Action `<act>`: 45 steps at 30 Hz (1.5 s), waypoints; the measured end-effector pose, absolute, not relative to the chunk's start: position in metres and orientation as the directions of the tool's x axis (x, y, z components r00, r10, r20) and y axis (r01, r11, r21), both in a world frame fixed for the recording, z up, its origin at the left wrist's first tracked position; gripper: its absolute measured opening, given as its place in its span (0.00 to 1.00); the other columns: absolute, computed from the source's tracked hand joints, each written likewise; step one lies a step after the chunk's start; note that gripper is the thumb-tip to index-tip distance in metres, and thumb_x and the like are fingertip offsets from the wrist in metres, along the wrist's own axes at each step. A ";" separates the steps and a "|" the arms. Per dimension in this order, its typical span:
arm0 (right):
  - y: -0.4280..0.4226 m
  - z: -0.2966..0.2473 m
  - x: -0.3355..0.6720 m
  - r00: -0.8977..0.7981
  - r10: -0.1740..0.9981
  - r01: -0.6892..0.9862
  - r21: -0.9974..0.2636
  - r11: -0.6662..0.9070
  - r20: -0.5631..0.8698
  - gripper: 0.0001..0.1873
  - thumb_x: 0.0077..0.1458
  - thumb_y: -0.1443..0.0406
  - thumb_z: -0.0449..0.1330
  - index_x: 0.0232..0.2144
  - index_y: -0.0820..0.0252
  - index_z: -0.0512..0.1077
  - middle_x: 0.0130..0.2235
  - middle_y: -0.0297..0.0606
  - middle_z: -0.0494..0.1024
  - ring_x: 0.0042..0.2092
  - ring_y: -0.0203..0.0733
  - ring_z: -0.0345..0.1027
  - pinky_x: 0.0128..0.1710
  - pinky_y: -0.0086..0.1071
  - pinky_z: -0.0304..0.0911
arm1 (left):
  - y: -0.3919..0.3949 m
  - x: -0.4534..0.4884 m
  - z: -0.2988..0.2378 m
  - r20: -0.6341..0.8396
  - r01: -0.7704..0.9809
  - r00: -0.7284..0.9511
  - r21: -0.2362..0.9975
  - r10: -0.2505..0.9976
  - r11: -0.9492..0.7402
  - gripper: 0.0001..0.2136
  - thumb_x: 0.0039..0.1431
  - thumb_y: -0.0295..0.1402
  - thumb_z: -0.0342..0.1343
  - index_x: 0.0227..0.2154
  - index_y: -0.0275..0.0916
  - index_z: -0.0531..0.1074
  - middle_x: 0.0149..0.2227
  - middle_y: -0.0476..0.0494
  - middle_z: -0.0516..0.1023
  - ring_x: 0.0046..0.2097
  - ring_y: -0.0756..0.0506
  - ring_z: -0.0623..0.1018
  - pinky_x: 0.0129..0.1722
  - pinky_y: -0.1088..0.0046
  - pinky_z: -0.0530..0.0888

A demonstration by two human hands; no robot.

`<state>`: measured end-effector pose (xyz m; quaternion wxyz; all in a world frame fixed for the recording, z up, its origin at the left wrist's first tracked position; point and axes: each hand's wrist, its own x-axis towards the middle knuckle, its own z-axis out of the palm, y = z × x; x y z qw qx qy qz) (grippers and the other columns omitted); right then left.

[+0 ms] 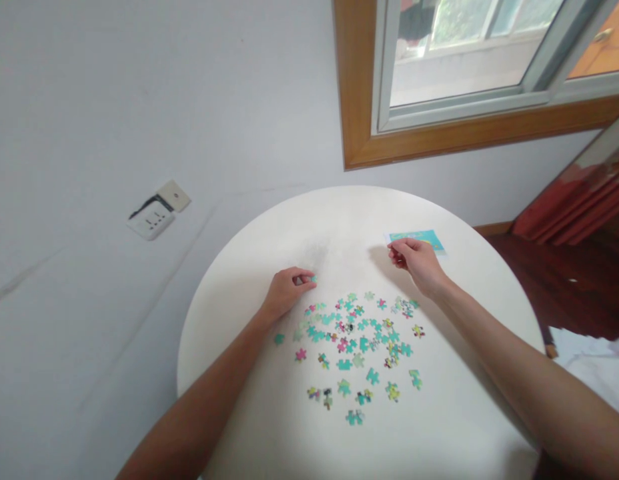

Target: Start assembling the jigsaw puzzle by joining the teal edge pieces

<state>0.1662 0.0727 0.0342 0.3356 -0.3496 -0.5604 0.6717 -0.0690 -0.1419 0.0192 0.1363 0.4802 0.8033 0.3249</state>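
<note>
Toward the left of the round table, my left hand (288,290) pinches a small teal puzzle piece (314,279) between thumb and fingertips, at the tabletop. My right hand (418,262) hovers above the right side with its fingers drawn together; whether anything is between them is too small to see. Just behind it lies a teal picture card (432,240), partly covered by the hand. Between my forearms, loose puzzle pieces (364,344) in teal, pink and yellow are scattered. A single teal piece (279,339) sits beside my left forearm.
The white round table (224,280) stands close to a pale wall with a socket (152,220). A wood-framed window (357,143) is above the far side. At the right are a red curtain (569,203) and white cloth (584,367) low beside the table.
</note>
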 end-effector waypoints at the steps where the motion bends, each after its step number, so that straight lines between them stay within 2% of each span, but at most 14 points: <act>1: 0.073 0.034 0.166 -0.530 0.843 -0.056 -0.988 -0.145 -0.094 0.10 0.44 0.59 0.64 0.26 0.61 0.74 0.25 0.36 0.74 0.25 0.33 0.63 0.25 0.30 0.57 | -0.142 -0.069 0.019 0.094 0.681 -0.504 0.655 0.859 0.328 0.12 0.51 0.36 0.64 0.38 0.38 0.81 0.30 0.48 0.78 0.29 0.50 0.70 0.32 0.73 0.68; 12: 0.074 0.037 0.167 -0.514 0.854 -0.045 -0.991 -0.126 -0.085 0.10 0.46 0.60 0.63 0.25 0.62 0.73 0.25 0.35 0.73 0.25 0.32 0.62 0.25 0.30 0.56 | -0.141 -0.070 0.018 0.095 0.708 -0.496 0.619 0.863 0.339 0.12 0.54 0.36 0.60 0.39 0.39 0.81 0.32 0.47 0.79 0.30 0.48 0.71 0.34 0.71 0.68; 25: 0.077 0.033 0.168 -0.503 0.864 -0.076 -0.994 -0.081 -0.032 0.07 0.47 0.62 0.62 0.25 0.61 0.74 0.24 0.35 0.74 0.24 0.33 0.63 0.24 0.29 0.56 | -0.139 -0.068 0.019 0.117 0.699 -0.498 0.640 0.860 0.318 0.13 0.53 0.34 0.60 0.42 0.39 0.81 0.32 0.47 0.79 0.30 0.50 0.70 0.35 0.72 0.68; 35: 0.081 0.033 0.169 -0.449 0.893 -0.043 -0.999 0.017 0.035 0.07 0.47 0.63 0.60 0.25 0.62 0.75 0.23 0.34 0.74 0.23 0.33 0.64 0.23 0.29 0.55 | -0.139 -0.068 0.019 0.116 0.707 -0.497 0.628 0.860 0.324 0.11 0.54 0.35 0.60 0.39 0.39 0.81 0.32 0.47 0.79 0.30 0.49 0.70 0.35 0.72 0.67; 45: 0.084 0.032 0.168 -0.429 0.903 -0.038 -0.999 0.025 0.039 0.08 0.47 0.62 0.60 0.24 0.62 0.74 0.22 0.33 0.74 0.22 0.32 0.63 0.22 0.28 0.55 | -0.137 -0.072 0.013 0.132 0.712 -0.502 0.624 0.855 0.321 0.11 0.52 0.36 0.62 0.38 0.40 0.82 0.31 0.48 0.79 0.28 0.50 0.68 0.31 0.72 0.65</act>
